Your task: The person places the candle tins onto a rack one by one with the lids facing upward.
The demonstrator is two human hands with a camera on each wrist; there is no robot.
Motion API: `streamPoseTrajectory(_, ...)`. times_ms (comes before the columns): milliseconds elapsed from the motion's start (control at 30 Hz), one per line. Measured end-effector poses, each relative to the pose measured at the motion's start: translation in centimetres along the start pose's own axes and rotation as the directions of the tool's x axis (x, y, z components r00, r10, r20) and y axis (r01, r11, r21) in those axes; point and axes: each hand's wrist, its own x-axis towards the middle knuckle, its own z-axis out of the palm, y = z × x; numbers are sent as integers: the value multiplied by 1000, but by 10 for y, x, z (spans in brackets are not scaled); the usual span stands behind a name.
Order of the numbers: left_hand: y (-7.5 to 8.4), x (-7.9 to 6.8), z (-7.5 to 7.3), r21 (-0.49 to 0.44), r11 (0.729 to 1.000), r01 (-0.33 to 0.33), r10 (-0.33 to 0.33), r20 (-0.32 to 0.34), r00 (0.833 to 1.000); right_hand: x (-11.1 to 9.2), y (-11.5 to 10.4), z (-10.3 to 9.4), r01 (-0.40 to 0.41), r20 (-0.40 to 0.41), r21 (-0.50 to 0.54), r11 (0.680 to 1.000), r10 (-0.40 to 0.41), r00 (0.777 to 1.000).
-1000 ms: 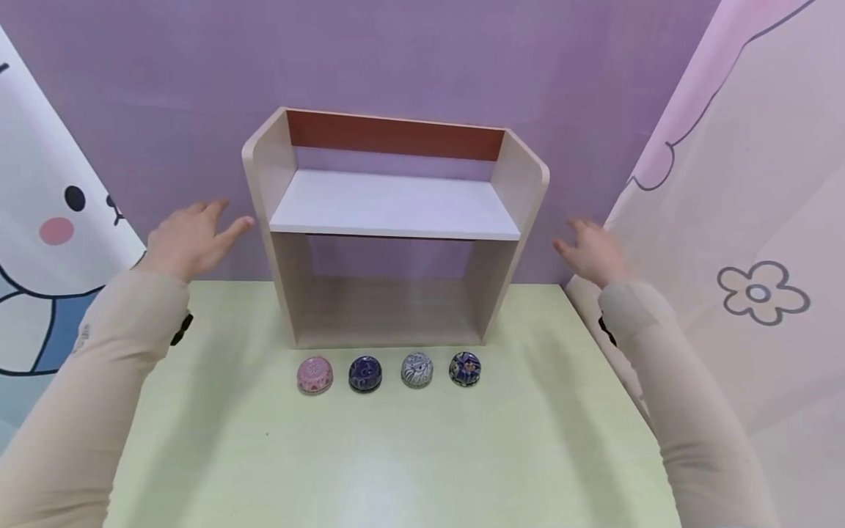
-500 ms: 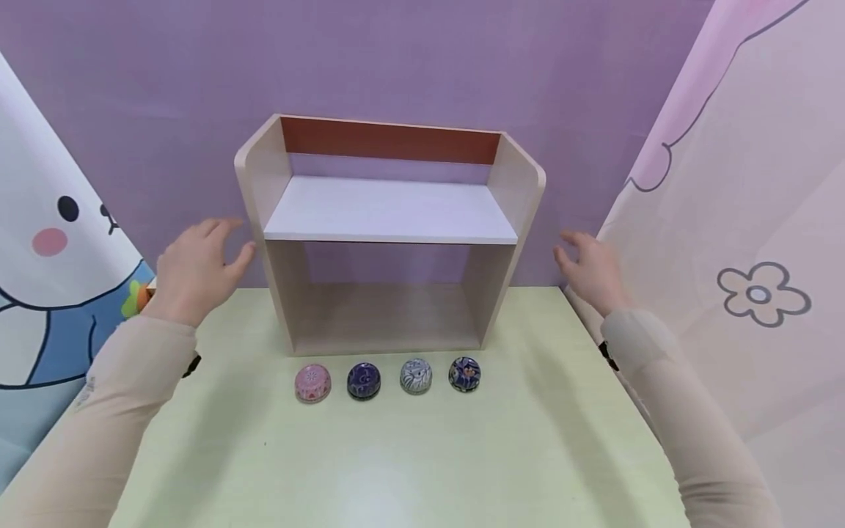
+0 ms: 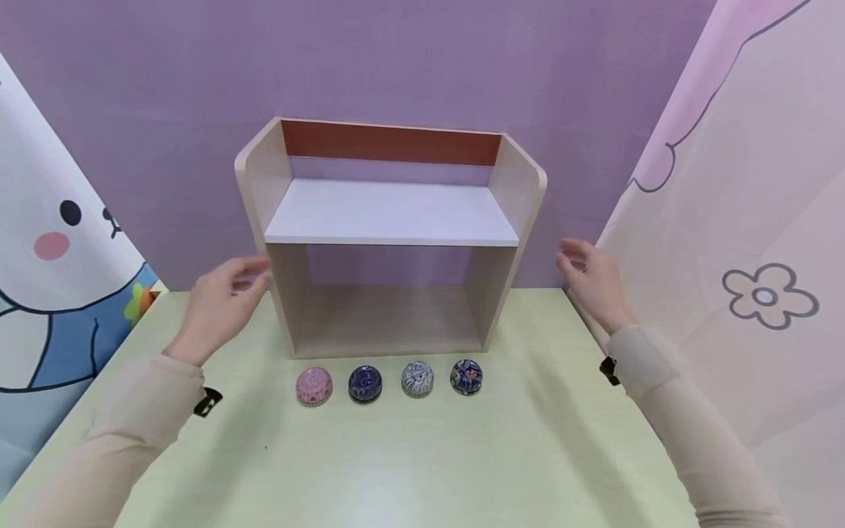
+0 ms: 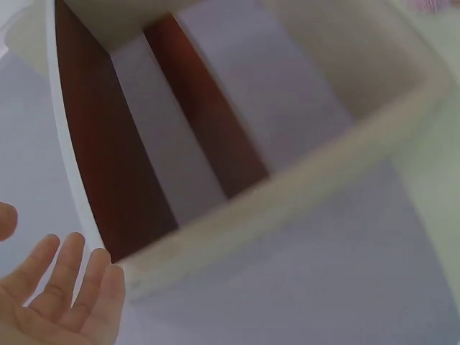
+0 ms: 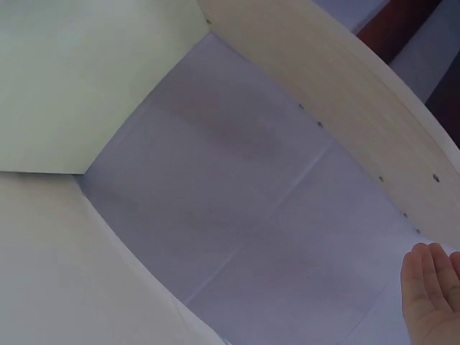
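A two-tier wooden shelf (image 3: 389, 213) with a white middle board stands at the back of the table. My left hand (image 3: 221, 308) is beside its left side panel, fingers loosely bent, holding nothing; whether the fingertips touch the panel I cannot tell. In the left wrist view the left hand (image 4: 68, 302) has its fingers spread near a shelf corner. My right hand (image 3: 594, 282) hovers apart from the right side panel, relaxed and holding nothing. In front of the shelf sit a pink round tin (image 3: 314, 386), a dark purple tin (image 3: 365, 384), a grey-white tin (image 3: 417, 379) and a dark blue floral tin (image 3: 466, 377).
The pale green table (image 3: 396, 462) carries the shelf and tins. A purple cloth (image 3: 422, 59) hangs behind. A curtain with a cartoon figure (image 3: 66, 293) borders the left, and a pale flower-patterned curtain (image 3: 746, 220) borders the right.
My left hand has come down and slightly right, toward the shelf's left panel, its fingers bending a little. The right hand has lowered slightly. The shelf and tins stay in place.
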Motion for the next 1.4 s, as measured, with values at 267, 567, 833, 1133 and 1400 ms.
streamPoseTrajectory(267, -5, -13, 25, -130, 991, 23, -9, 110, 994, -13, 12, 12, 2, 39, 27, 1000, -3, 999)
streamPoseTrajectory(567, -17, -15, 50, -138, 990, 22, 5, 186, 983, -7, 11, 19, 80, 32, 50, 996, -81, 996)
streamPoseTrajectory(833, -22, -19, 63, -133, 991, 34, 0, 253, 968, 10, -5, 21, 98, 38, 87, 991, -102, 994)
streamPoseTrajectory(1133, -22, -24, 74, -142, 989, 30, 11, 279, 960, 37, -20, 30, 11, 30, 289, 957, -21, 999)
streamPoseTrajectory(1400, -19, -30, 77, -161, 985, 56, -8, 285, 959, 53, -22, 42, -55, 22, 349, 936, 51, 998)
